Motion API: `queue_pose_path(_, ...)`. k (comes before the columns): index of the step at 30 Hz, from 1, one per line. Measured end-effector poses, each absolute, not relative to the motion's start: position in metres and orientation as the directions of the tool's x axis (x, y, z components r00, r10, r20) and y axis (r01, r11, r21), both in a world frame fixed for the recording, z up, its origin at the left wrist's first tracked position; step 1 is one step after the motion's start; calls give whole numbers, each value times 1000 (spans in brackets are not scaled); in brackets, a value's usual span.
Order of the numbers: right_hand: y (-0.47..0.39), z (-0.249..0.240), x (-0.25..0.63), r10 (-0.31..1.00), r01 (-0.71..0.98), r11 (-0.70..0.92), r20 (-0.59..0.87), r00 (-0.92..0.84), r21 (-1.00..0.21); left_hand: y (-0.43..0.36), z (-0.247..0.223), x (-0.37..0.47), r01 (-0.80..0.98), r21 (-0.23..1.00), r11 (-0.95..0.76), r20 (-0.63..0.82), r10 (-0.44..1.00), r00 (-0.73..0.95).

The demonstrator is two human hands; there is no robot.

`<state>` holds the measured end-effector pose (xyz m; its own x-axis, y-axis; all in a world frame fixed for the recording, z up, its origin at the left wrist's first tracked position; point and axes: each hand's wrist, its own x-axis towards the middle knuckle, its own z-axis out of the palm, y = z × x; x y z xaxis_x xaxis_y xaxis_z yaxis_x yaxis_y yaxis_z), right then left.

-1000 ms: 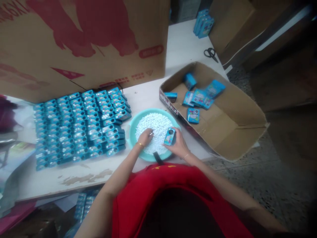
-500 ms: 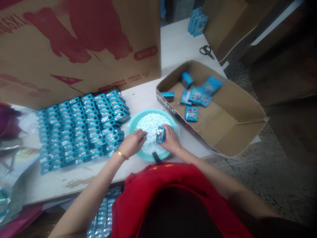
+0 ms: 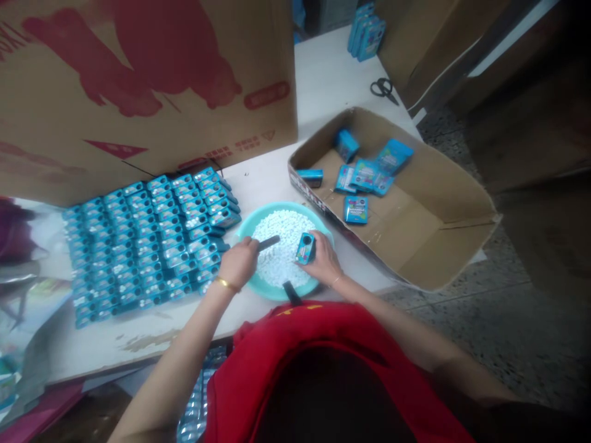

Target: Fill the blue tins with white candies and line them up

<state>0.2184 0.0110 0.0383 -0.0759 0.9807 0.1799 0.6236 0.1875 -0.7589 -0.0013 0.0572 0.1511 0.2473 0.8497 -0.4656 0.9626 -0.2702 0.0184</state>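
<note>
My left hand (image 3: 239,266) is closed around one end of a dark flat strip (image 3: 269,243); its far end reaches over the bowl, and its exact kind is unclear. In my right hand (image 3: 325,259) is a small blue box (image 3: 305,248), tilted above the bowl's right side, with a dark round hole in its upper face. Beneath both hands stands a turquoise bowl (image 3: 249,223) full of small white pellets (image 3: 284,224). Left of it, rows of similar blue boxes (image 3: 152,231) stand close together, some with white pellets showing at the top.
A low cardboard tray (image 3: 420,237) on the right holds several blue packs (image 3: 355,210). Behind the rows rises a large carton (image 3: 184,74). Black scissors (image 3: 384,90) and more blue boxes (image 3: 368,34) lie at the table's far end. Stone flooring (image 3: 462,320) shows at right.
My left hand has drawn back to the left, and the dark strip now shows in it. The box in my right hand has shifted slightly right; pellets seen on its top are gone.
</note>
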Motion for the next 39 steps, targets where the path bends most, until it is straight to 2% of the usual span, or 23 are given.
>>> queue_pose_path(2,10,42,224,985,613,166,164,-61,-772,55,106,-17,977,130,-167,-514,832,211)
queue_pose_path(5,9,45,227,988,608,147,140,-60,-780,48,47,-12,955,261,-141,-501,826,259)
queue_pose_path(9,5,47,224,990,610,140,120,-73,-780,47,10,17,898,412,-152,-413,848,333)
queue_pose_path(13,0,47,221,994,617,111,96,-58,-779,49,19,9,839,522,-154,-346,861,374)
queue_pose_path(17,0,41,218,991,628,134,115,-72,-767,48,65,-19,724,651,-226,-189,876,444)
queue_pose_path(19,3,38,215,986,635,164,136,-93,-755,48,94,-26,691,667,-279,-147,860,489)
queue_pose_path(21,6,37,211,980,644,198,161,-116,-739,50,121,-25,697,638,-328,-169,823,543)
queue_pose_path(23,8,36,207,972,653,235,194,-136,-720,51,144,-17,739,558,-378,-241,778,580)
queue_pose_path(25,10,36,204,963,660,266,221,-153,-702,53,164,-1,808,417,-417,-342,752,564)
queue_pose_path(29,9,35,198,958,665,284,234,-166,-690,50,202,41,884,46,-465,-506,752,422)
queue_pose_path(31,9,34,197,960,659,276,230,-158,-700,48,220,58,867,-60,-494,-531,752,392)
queue_pose_path(35,8,36,200,978,629,209,177,-113,-749,51,224,55,872,-55,-486,-482,778,403)
queue_pose_path(39,11,47,208,998,533,20,-12,-56,-846,60,160,7,956,21,-292,-411,869,274)
